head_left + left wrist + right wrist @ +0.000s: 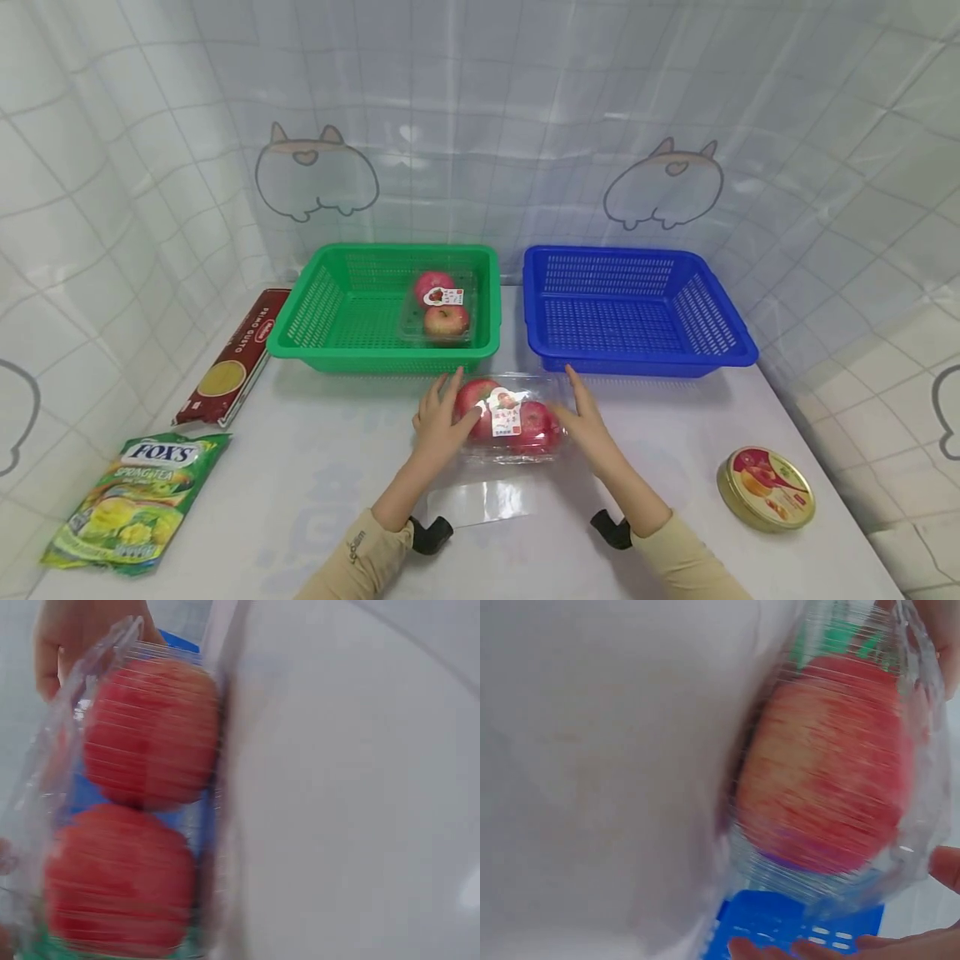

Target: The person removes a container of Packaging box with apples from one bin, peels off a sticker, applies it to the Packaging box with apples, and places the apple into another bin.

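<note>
A clear plastic clamshell box of red apples [506, 450] with a white label lies on the table in front of the green basket. My left hand [440, 427] is at its left end, fingers extended forward and thumb by the lid. At the right end is my right hand [592, 429], its fingers spread and thumb close to the box. The right wrist view shows an apple [825, 765] through the ribbed plastic, with right fingertips [810, 949] below the box. Two apples [120, 877] fill the left wrist view. Whether the fingers touch the plastic is unclear.
A green basket [382, 360] at the back left holds another apple box [442, 308]. Beside it stands a blue basket [637, 367]. A dark red packet [236, 358] and a FOX'S candy bag [138, 500] lie left; a round tin [767, 489] is at right.
</note>
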Motion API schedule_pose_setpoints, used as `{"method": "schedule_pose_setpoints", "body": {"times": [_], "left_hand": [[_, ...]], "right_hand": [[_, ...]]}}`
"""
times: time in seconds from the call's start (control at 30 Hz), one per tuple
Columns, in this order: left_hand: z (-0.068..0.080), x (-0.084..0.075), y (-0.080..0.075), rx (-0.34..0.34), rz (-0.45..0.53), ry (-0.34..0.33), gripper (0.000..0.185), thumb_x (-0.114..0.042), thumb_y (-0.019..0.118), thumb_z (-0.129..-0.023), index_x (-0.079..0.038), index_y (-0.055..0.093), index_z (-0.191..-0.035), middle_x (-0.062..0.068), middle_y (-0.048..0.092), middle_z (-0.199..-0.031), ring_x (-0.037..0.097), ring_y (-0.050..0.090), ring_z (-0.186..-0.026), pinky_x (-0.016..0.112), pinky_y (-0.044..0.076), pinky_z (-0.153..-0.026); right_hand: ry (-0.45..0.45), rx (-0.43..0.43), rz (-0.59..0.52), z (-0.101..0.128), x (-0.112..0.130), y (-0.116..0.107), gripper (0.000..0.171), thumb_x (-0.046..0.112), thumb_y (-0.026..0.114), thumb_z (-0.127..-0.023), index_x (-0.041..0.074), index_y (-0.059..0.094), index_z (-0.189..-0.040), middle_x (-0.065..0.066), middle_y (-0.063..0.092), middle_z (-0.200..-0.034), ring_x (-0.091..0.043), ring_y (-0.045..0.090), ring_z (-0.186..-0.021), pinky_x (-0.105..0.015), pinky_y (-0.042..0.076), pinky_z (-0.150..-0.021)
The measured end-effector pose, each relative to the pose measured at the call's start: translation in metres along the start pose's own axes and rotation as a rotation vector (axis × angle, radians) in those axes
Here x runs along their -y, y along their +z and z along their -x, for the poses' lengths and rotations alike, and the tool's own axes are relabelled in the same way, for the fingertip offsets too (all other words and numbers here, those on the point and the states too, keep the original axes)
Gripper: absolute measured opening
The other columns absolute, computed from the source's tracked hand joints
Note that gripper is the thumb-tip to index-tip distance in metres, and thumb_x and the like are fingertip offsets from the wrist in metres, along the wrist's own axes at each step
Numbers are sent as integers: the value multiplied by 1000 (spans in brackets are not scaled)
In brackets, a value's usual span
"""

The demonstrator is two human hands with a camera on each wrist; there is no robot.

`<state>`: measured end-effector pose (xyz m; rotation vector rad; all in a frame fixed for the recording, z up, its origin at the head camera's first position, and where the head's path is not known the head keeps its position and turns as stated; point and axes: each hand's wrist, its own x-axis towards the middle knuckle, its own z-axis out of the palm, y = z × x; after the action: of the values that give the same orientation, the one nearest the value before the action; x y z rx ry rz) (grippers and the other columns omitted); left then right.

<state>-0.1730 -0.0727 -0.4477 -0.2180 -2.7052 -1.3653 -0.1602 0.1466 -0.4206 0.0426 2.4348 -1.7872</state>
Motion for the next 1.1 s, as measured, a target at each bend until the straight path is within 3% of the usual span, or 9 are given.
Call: {"method": "schedule_pose_setpoints", "body": {"times": [0.1, 0.23, 0.53, 0.7, 1.1], "left_hand": [[-2, 4, 4, 2, 77, -86, 71, -30, 55, -85, -12, 24, -147, 25, 26, -144, 47, 21, -132, 67, 16, -97], [-7, 10, 9, 21, 173, -151, 74, -29, 55, -84, -7, 21, -147, 25, 27, -145, 45, 22, -133, 68, 14, -100], [-15, 17, 13, 90, 460, -173, 77, -19, 57, -84, 4, 15, -145, 28, 14, -148, 41, 10, -138, 52, 12, -110], [-16, 18, 12, 105, 503, -218, 77, -19, 56, -84, 0, 14, -146, 26, 12, -150, 40, 10, -138, 51, 13, -110], [-15, 12, 12, 94, 571, -242, 76, -16, 57, -84, -2, 16, -146, 23, 13, -151, 39, 14, -137, 52, 16, -109]], "right_hand": [[36, 36, -61, -1, -5, 2, 74, 17, 51, -92, 8, 5, -149, -24, 3, -151, -43, 0, -138, -62, 4, -106], [43, 67, -98, -7, -15, 7, 74, 16, 50, -91, 8, 4, -149, -23, 1, -152, -41, -1, -138, -57, 3, -109], [78, 58, -140, -8, -19, 12, 77, 16, 51, -91, 10, 1, -149, -26, 4, -151, -43, 3, -137, -56, 3, -109], [78, 51, -152, -9, -21, 14, 78, 17, 52, -90, 10, 2, -149, -28, 7, -149, -46, 7, -136, -58, 4, -108], [97, 14, -156, -7, -15, 18, 77, 15, 49, -90, 9, 0, -149, -28, 8, -149, -46, 6, -136, -59, 4, -108]]}}
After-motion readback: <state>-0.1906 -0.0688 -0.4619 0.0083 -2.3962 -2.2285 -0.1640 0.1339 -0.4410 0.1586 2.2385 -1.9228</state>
